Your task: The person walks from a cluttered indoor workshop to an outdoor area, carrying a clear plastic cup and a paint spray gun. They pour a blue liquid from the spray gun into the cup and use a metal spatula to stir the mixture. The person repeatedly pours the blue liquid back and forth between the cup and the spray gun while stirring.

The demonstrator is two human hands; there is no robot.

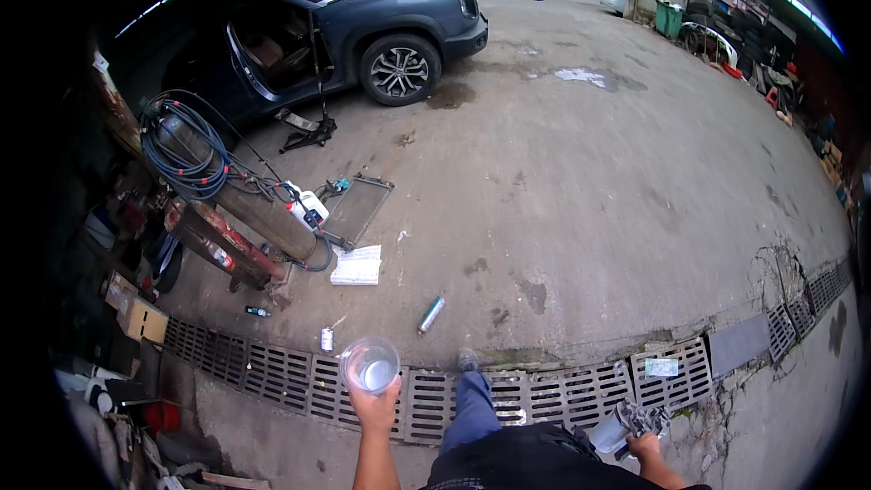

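My left hand [376, 406] is closed round the lower side of a clear plastic tub [356, 356], held up above the drain grate. The tub's mouth faces up, and its round bottom shows through; I cannot tell whether any liquid is in it. Low on the right, my right hand [645, 445] grips what looks like a silver spray gun [650, 419] with a pale translucent cup [610, 434] at its left. The fingers of that hand are partly hidden behind the tool. My two hands are well apart.
A slotted drain grate [426, 406] crosses under my feet. Ahead lie a spray can [431, 316], a small can [327, 339] and papers [357, 266]. At left stand a post with a coiled hose [186, 163] and a white jug [308, 206]. A dark car [399, 14] has its door open.
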